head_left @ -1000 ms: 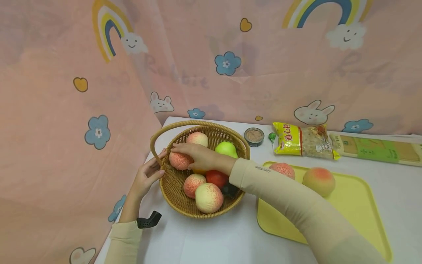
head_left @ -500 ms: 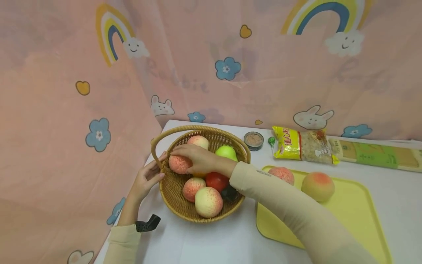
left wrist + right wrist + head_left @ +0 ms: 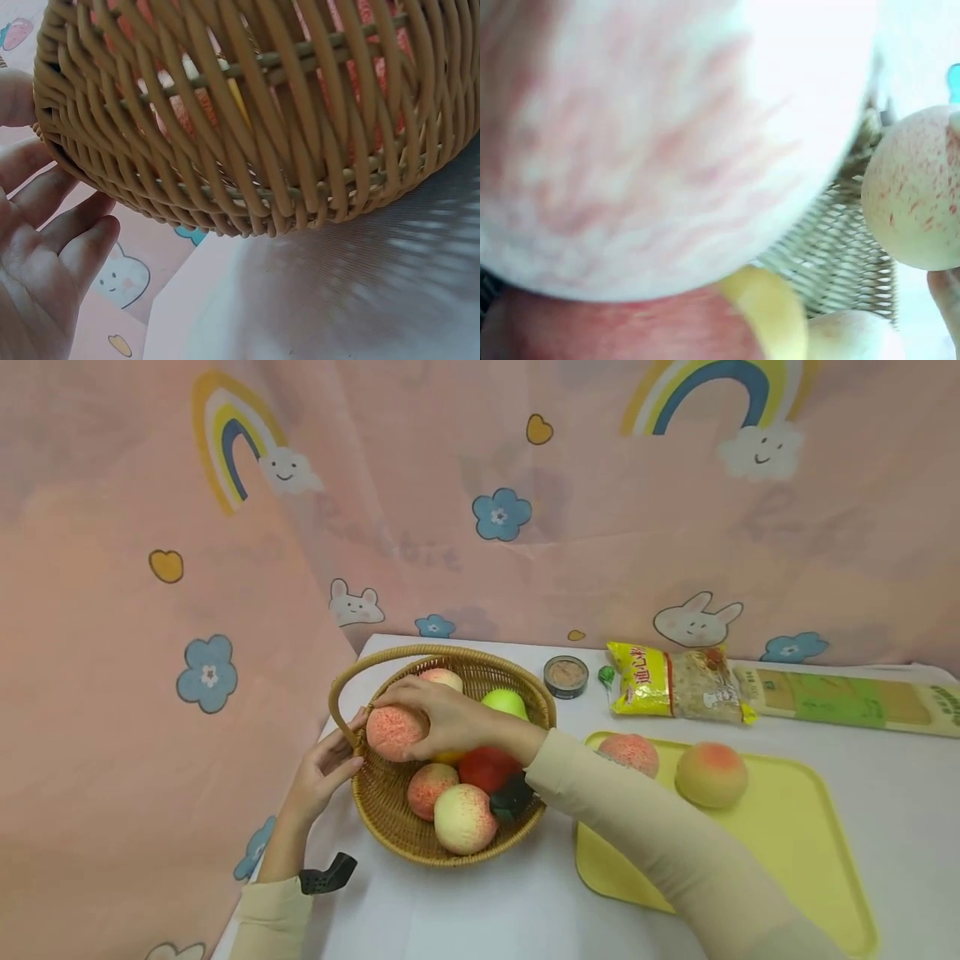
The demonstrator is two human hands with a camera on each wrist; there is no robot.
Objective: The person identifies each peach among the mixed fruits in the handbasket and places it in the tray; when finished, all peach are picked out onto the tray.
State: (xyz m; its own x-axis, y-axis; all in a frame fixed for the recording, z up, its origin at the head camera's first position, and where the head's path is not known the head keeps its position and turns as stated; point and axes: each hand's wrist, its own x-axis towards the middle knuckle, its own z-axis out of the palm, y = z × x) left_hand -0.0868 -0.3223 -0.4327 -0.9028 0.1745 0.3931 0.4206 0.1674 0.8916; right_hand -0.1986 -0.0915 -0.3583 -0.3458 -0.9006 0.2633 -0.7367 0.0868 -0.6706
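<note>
My right hand [image 3: 453, 714] reaches into a wicker basket [image 3: 378, 822] and grips a red-speckled peach [image 3: 396, 733] near its left rim. In the right wrist view the held peach [image 3: 911, 195] shows at the right, fingers at its edge. My left hand [image 3: 324, 768] holds the basket's left rim by the handle base; in the left wrist view its fingers curl at the wicker edge [image 3: 60, 150]. Also in the basket are a peach [image 3: 442, 677] partly behind my hand, two peaches [image 3: 465, 819] in front, a green fruit [image 3: 505, 702], a red fruit [image 3: 487, 768] and a dark object [image 3: 513, 797].
A yellow tray [image 3: 787, 852] to the right bears two peaches [image 3: 711, 774], partly behind my right sleeve. Along the back stand a small round tin [image 3: 566, 677], a green lollipop [image 3: 606, 677], a yellow bag [image 3: 678, 682] and a long flat green pack [image 3: 847, 697]. The basket handle [image 3: 435, 650] arches upward.
The peach in my right hand has risen slightly and shows more of its surface. My left hand stays on the basket rim. The head view has shifted a little.
</note>
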